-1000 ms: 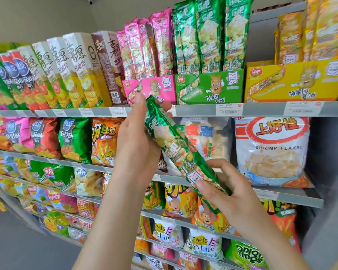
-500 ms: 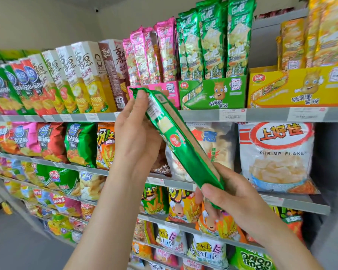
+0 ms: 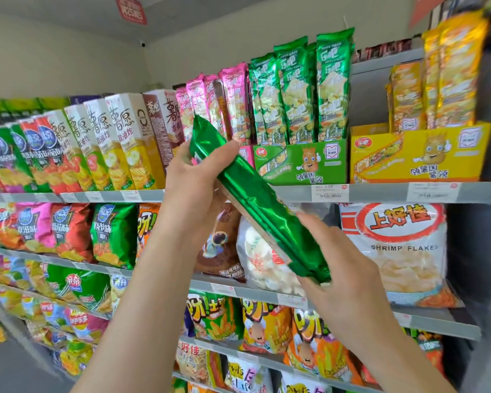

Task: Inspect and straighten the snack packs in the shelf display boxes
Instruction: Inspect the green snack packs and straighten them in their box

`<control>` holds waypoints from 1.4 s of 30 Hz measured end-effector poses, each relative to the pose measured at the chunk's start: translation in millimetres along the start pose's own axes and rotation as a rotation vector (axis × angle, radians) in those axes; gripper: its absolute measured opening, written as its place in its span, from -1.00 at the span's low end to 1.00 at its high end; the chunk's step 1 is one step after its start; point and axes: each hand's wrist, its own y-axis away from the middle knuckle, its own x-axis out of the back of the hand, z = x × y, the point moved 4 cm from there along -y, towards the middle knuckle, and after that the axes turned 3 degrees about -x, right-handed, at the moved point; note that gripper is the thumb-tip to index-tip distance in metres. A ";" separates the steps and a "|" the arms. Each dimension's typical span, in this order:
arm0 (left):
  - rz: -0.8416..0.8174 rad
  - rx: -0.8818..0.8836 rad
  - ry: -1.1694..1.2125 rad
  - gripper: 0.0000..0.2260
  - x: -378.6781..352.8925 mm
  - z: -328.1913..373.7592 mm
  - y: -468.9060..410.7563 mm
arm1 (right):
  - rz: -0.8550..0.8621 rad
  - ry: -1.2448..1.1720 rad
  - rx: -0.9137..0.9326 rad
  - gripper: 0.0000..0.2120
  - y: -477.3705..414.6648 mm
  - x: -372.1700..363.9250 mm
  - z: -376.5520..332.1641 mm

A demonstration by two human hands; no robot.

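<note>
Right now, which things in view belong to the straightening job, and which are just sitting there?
Job: green snack pack, held tilted by left hand at its upper end and right hand at its lower end; green display box with upright green packs; yellow display box.
Not in play: shrimp flakes bag; tall carton row; chip bags on lower shelves.

The long green foil snack pack (image 3: 255, 199) gripped by the left hand (image 3: 193, 182) and right hand (image 3: 343, 279) is glossy metallic film, finely creased. Right of the left hand, the green cardboard display box (image 3: 301, 163) is smooth printed card. Above the right hand runs a matt grey metal shelf rail (image 3: 380, 192). Beside that hand, the white plastic shrimp-flake bag (image 3: 394, 251) shines.
</note>
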 end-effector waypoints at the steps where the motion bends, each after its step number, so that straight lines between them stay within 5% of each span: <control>1: -0.030 -0.008 0.056 -0.82 -0.9 2.3 -3.4 | -0.015 -0.017 0.032 -0.12 -4.2 0.4 -1.5; 6: -0.198 -0.008 0.332 -0.76 -10.1 15.3 -18.7 | -0.233 -0.444 -0.036 -0.32 -21.9 5.6 0.2; 11: -0.401 -0.037 0.364 -0.70 -26.7 24.5 -32.1 | -0.492 -0.992 -0.239 -0.25 -53.1 10.3 0.1; 13: -0.514 -0.028 0.374 -0.68 -37.9 26.4 -36.6 | -0.464 -1.048 -0.240 -0.52 -72.3 19.2 -2.1; 20: -0.474 -0.274 -0.044 -0.85 -69.1 46.9 -69.7 | -0.403 -1.081 -0.135 -0.41 -132.7 43.3 4.3; 24: -0.491 -0.377 -0.086 -0.74 -87.9 65.2 -83.1 | -0.357 -1.062 -0.010 -0.40 -170.8 71.2 -5.0; 27: -0.543 -0.488 -0.220 -0.72 -111.1 78.4 -92.3 | -0.264 -1.036 0.065 -0.48 -203.6 92.7 -12.2; 31: -0.480 -0.579 -0.381 -0.63 -121.0 95.0 -118.8 | -0.098 -0.959 0.102 -0.13 -248.9 130.3 -8.0; 33: -0.463 -0.548 -0.676 -0.49 -117.0 93.3 -137.5 | 0.028 -0.913 0.098 -0.06 -272.0 152.5 -1.4; 36: -0.701 -0.368 -1.123 -0.31 -121.9 74.6 -149.7 | 0.232 -0.806 0.077 -0.04 -307.8 177.1 4.8; 42: -0.805 -0.267 -1.398 -0.38 -133.8 54.7 -161.2 | 0.580 -0.769 0.055 -0.60 -356.8 177.5 8.9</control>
